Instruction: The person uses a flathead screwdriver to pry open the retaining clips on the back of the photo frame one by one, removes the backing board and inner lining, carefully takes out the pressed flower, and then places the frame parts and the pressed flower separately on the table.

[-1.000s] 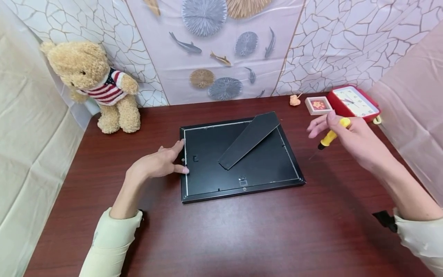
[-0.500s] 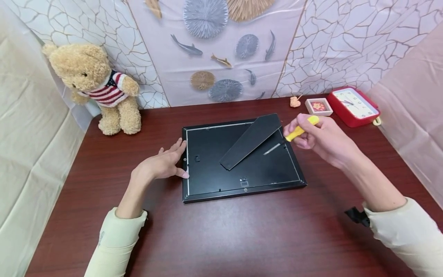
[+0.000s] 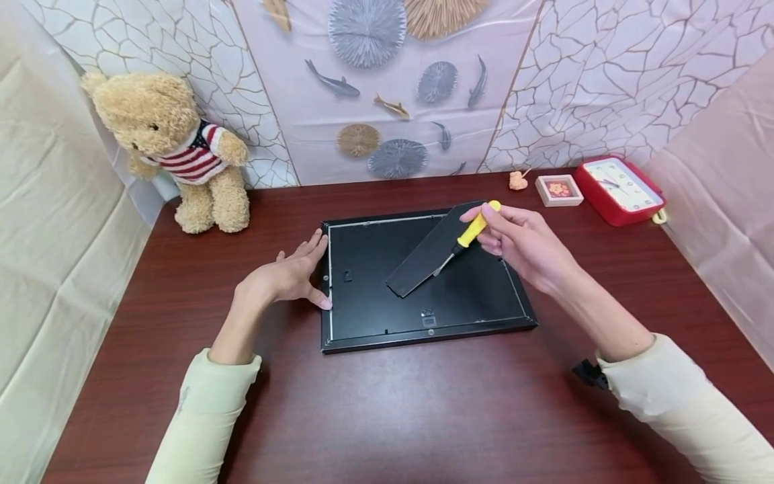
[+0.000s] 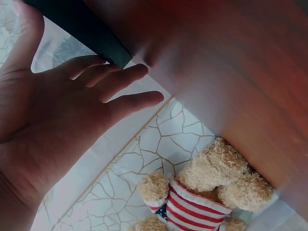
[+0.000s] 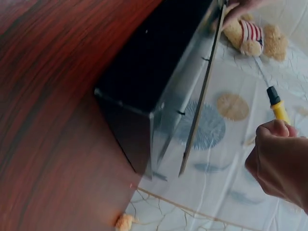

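Observation:
A black picture frame (image 3: 363,309) lies face down on the dark red-brown table, its backing and slanted easel stand (image 3: 423,259) facing up. My left hand (image 3: 287,277) rests along the frame's left edge, fingers spread and fairly straight; the left wrist view shows the palm side. Above the frame's right half, my right hand (image 3: 526,238) pinches a screwdriver (image 3: 474,232) by its yellow handle. The thin metal shaft points down and left, its tip overlapping the stand's lower edge in the head view. In the right wrist view the screwdriver (image 5: 279,110) shows beyond the frame's edge.
A teddy bear (image 3: 175,148) in a striped shirt sits at the back left. At the back right are a red clock (image 3: 623,188), a small white framed box (image 3: 559,190) and a peach heart-shaped trinket (image 3: 517,180). Patterned cloth hangs behind the table (image 3: 387,417).
My right hand has moved left with the screwdriver, from beside the frame to over it. My left hand has stayed at the frame's left edge.

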Available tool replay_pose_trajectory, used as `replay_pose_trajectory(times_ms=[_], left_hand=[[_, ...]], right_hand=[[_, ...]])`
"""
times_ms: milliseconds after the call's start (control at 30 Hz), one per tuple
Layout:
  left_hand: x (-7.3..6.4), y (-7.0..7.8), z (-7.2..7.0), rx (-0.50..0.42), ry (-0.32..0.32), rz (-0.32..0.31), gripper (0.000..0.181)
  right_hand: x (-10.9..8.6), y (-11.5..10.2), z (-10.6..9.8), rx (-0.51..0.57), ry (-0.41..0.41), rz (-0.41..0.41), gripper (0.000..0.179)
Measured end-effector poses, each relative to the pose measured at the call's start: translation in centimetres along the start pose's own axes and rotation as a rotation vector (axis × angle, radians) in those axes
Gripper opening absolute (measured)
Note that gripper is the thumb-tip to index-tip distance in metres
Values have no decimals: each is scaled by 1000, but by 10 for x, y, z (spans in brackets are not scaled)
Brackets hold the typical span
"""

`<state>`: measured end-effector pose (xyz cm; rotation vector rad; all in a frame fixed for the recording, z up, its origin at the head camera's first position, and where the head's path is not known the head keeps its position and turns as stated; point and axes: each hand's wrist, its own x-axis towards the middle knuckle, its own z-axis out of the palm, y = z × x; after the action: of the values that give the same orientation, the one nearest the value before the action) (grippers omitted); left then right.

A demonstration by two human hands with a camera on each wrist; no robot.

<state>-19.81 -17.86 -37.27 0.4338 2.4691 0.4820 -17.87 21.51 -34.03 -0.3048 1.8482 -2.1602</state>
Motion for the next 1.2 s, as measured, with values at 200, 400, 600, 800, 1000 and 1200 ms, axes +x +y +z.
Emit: replay_pose_trajectory(times_ms=[200, 400, 600, 800, 1000, 1200], left_hand=[[4, 0, -3, 0, 3, -19, 132], [6, 0, -3, -5, -6, -30, 133], [5, 1, -3, 1, 0, -25, 134], [9, -3, -1, 7, 1, -30, 135], [33, -34, 9, -6, 18, -12, 145], [12, -7, -1, 11, 4, -13, 138]], right_hand=[[11, 8, 8, -27, 32, 27, 16], [15, 14, 11, -226, -20, 51, 18], [20, 22, 16, -328, -97, 6, 19], [29, 29, 26, -259, -139, 46, 32], [43, 43, 45, -157, -146, 113, 34], [46, 55, 64, -113, -187, 127, 33]])
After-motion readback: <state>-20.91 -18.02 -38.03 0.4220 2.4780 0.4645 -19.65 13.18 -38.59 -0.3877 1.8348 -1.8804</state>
